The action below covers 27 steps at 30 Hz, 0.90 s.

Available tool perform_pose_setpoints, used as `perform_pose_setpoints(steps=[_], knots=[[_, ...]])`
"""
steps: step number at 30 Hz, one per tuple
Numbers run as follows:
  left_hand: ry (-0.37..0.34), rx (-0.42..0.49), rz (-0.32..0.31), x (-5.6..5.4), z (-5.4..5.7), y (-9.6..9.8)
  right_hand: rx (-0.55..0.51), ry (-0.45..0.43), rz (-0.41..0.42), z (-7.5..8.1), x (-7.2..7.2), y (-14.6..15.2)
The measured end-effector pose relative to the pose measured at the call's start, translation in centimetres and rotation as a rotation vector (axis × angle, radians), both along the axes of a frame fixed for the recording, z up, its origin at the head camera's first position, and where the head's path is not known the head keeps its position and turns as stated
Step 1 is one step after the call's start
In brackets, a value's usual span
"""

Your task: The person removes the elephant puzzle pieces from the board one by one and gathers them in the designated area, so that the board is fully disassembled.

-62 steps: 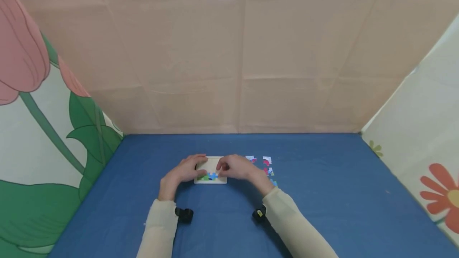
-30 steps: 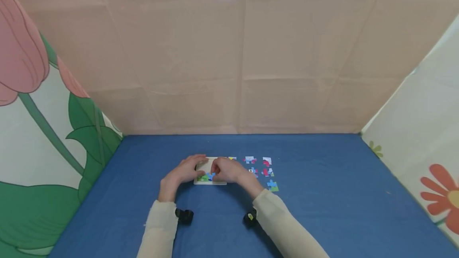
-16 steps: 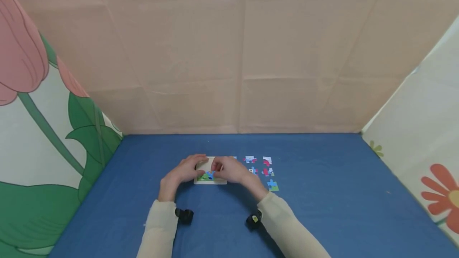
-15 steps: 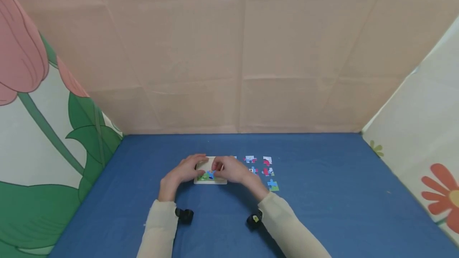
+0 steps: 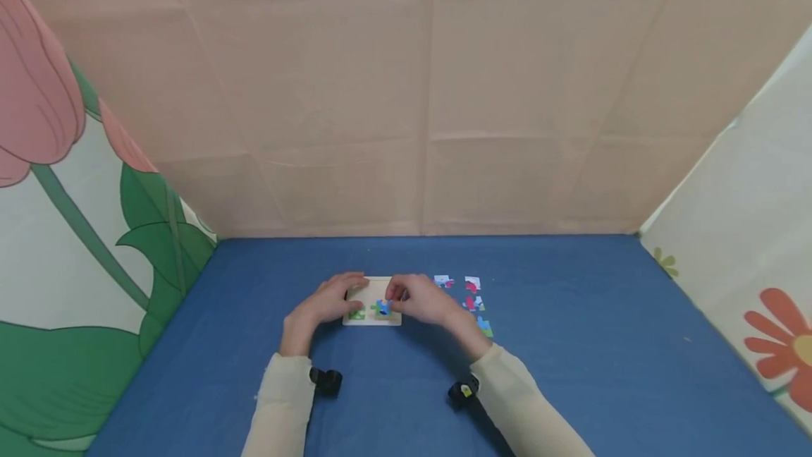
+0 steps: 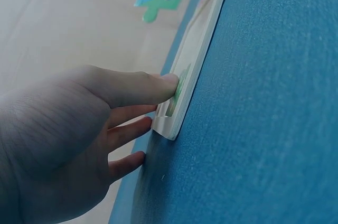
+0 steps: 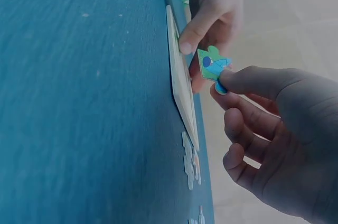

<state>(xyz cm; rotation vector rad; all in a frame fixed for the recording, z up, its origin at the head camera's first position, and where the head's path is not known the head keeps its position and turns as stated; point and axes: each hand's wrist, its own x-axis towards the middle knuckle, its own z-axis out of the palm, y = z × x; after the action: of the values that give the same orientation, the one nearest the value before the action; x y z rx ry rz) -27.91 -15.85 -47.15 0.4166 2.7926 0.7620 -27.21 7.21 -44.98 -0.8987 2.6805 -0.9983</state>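
My left hand (image 5: 333, 298) holds the left side of a shallow pale wooden puzzle tray (image 5: 373, 324). In the left wrist view the thumb (image 6: 166, 84) presses at a green puzzle piece (image 6: 178, 94) inside the near left corner, while the fingers lie along the tray's outer side. My right hand (image 5: 421, 298) pinches a blue and green puzzle piece (image 7: 213, 65) between thumb and forefinger, the other fingers loosely bent. That piece is raised above the tray and tilted in the right wrist view. Pale bare wood shows over most of the tray floor.
Several loose puzzle pieces lie right of the tray on the blue cloth, among them a pink and white piece (image 5: 472, 283) and a blue and green piece (image 5: 485, 326). My right hand and forearm hide others. A beige backdrop (image 5: 419, 125) rises behind the table.
Compared with half a second ago, the right hand has shifted right with the pinched puzzle piece, which now stands apart from the green corner piece. The left hand and tray have stayed put.
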Motion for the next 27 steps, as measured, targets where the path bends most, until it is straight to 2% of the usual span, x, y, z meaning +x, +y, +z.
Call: perform_pose_setpoints(steps=[9, 21, 27], knots=[[-0.004, -0.002, 0.000, -0.1, 0.1, 0.0, 0.009, 0.028, -0.028, -0.5, 0.2, 1.4], [-0.001, -0.023, -0.012, 0.1, 0.0, 0.0, -0.022, 0.011, -0.046, -0.7, 0.6, 3.3], [-0.009, -0.019, 0.010, 0.0, 0.0, 0.0, -0.045, 0.036, -0.061, -0.5, 0.7, 4.0]])
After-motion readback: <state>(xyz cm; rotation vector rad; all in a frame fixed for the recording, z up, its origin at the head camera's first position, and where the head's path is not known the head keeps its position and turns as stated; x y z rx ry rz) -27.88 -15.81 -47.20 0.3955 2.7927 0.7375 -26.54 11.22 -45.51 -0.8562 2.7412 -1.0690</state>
